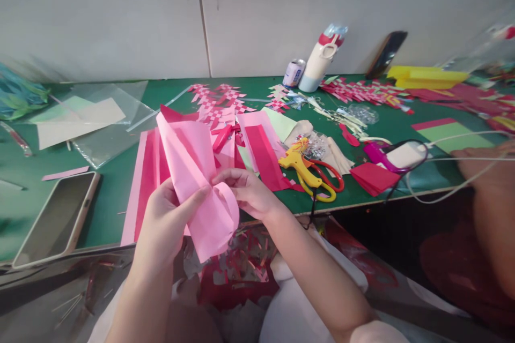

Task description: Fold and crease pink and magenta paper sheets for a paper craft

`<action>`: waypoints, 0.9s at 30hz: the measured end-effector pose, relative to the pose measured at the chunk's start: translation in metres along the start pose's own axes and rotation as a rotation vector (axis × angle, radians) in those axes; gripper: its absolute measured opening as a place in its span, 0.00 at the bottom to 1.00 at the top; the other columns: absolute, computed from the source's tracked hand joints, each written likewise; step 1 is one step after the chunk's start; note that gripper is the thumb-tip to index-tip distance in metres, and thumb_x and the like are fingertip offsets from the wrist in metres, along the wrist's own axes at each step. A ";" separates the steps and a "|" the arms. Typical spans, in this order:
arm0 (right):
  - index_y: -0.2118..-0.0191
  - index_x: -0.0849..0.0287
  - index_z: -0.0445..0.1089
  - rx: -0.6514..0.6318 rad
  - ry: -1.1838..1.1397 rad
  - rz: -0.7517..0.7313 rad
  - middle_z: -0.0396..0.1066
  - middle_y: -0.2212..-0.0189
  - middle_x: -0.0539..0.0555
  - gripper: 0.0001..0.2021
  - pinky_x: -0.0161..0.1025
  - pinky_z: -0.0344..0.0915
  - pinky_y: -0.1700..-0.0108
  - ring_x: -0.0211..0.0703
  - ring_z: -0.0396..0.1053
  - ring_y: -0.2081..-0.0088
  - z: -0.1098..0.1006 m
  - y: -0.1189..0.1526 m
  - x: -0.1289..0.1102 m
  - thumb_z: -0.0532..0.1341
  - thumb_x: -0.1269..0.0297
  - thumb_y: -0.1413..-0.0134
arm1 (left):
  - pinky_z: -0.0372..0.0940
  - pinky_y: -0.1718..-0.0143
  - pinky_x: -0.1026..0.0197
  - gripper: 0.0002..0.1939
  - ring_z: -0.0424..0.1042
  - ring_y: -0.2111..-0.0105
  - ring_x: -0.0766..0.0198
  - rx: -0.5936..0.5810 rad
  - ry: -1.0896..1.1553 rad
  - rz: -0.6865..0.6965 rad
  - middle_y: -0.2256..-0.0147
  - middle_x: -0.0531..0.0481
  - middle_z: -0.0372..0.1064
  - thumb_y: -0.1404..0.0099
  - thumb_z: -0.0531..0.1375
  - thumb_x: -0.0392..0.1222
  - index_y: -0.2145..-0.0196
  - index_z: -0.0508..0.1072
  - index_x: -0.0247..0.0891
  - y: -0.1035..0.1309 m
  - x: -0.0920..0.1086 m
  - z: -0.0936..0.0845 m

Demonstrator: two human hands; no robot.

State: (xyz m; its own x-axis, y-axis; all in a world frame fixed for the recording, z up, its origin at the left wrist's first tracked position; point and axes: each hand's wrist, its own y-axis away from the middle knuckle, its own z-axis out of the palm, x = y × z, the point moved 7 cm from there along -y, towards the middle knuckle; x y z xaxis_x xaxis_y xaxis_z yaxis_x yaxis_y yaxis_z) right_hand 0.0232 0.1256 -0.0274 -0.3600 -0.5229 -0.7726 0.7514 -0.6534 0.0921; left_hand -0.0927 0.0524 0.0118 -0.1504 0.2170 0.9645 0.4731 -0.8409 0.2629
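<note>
A sheet of pink paper (195, 158), creased and curled over at its lower right, is held up in front of the table's edge. My left hand (173, 214) grips it from the left, with the thumb pressed across its face. From the right, my right hand (245, 190) pinches the same sheet near its middle, fingers closed. Behind the sheet lie red and pink paper pieces (147, 171) and a strip of red paper (261, 155). Yellow-handled scissors (306, 169) and red-handled scissors (330, 171) rest to the right of my right hand.
A phone (60, 214) lies at the left edge of the green table (116, 198). A bottle (319, 61) and a can (293, 72) stand by the wall. Woven paper strips (362, 91) lie behind. At far right, another person's arm (491, 187) rests near white cables and a charger (406, 155).
</note>
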 end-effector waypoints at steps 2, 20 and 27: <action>0.70 0.60 0.76 0.020 0.004 0.008 0.73 0.75 0.47 0.12 0.29 0.64 0.68 0.31 0.68 0.72 -0.001 0.000 0.001 0.74 0.66 0.66 | 0.71 0.71 0.58 0.24 0.76 0.69 0.54 -0.032 0.011 0.007 0.67 0.43 0.76 0.55 0.72 0.47 0.61 0.75 0.34 0.000 -0.001 0.001; 0.69 0.59 0.76 -0.047 0.027 0.007 0.72 0.74 0.46 0.13 0.28 0.66 0.67 0.29 0.68 0.72 0.002 0.001 -0.003 0.74 0.66 0.66 | 0.69 0.74 0.60 0.21 0.74 0.72 0.57 -0.032 0.008 0.042 0.70 0.46 0.75 0.53 0.71 0.47 0.62 0.75 0.35 0.000 0.000 -0.002; 0.71 0.60 0.76 -0.066 0.055 -0.016 0.73 0.75 0.47 0.09 0.28 0.65 0.68 0.30 0.69 0.73 -0.001 0.001 0.002 0.73 0.67 0.62 | 0.70 0.71 0.58 0.21 0.75 0.70 0.56 -0.019 -0.020 0.056 0.69 0.45 0.76 0.53 0.71 0.48 0.63 0.75 0.35 0.000 0.001 -0.003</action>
State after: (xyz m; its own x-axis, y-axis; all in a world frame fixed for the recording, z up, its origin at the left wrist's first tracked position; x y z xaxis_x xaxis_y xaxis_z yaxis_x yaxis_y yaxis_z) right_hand 0.0237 0.1247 -0.0293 -0.3429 -0.4809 -0.8069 0.7815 -0.6227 0.0390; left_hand -0.0961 0.0512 0.0126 -0.1070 0.1793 0.9780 0.4638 -0.8610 0.2086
